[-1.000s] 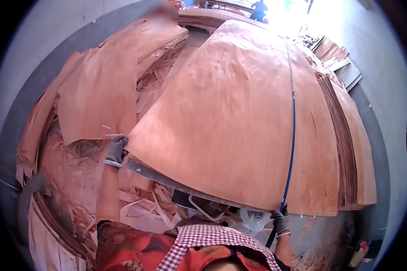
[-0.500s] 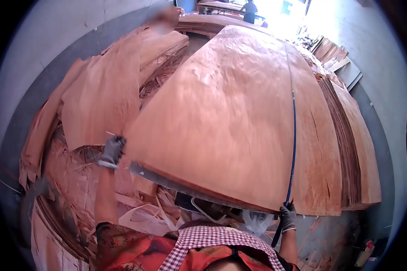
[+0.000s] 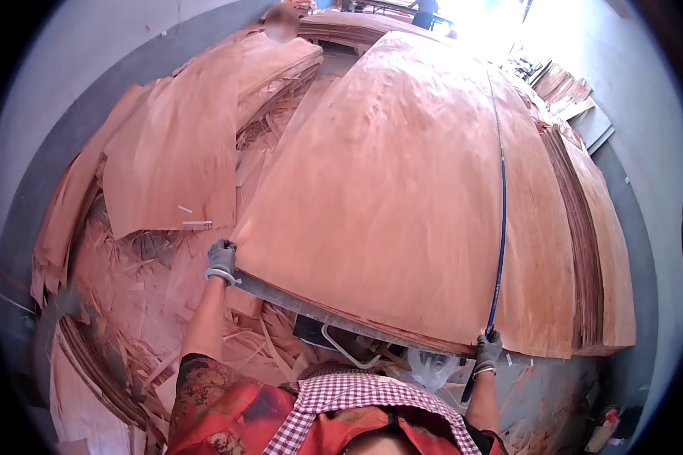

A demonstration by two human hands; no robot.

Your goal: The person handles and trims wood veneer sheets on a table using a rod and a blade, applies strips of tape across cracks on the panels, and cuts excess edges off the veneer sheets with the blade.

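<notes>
A large pinkish-tan wood veneer sheet [image 3: 387,197] lies on a stack in front of me. My left hand [image 3: 221,258], in a grey glove, is closed on the sheet's near left corner. In my right hand [image 3: 488,350], also gloved, is the near end of a long blue rod [image 3: 502,227]. The rod lies lengthwise over the right part of the veneer, its thin far part reaching toward the back. My right hand is at the near edge of the stack.
More veneer sheets [image 3: 178,152] lie at the left, and a thick veneer stack [image 3: 580,250] is at the right. Torn scraps [image 3: 148,284] cover the floor on the left. A clear plastic bag [image 3: 432,368] hangs below the near edge. A person [image 3: 425,14] is at the far back.
My left hand has moved right and slightly down, with the sheet's corner. The rod's near end and my right hand have shifted slightly right and up since half a second ago.
</notes>
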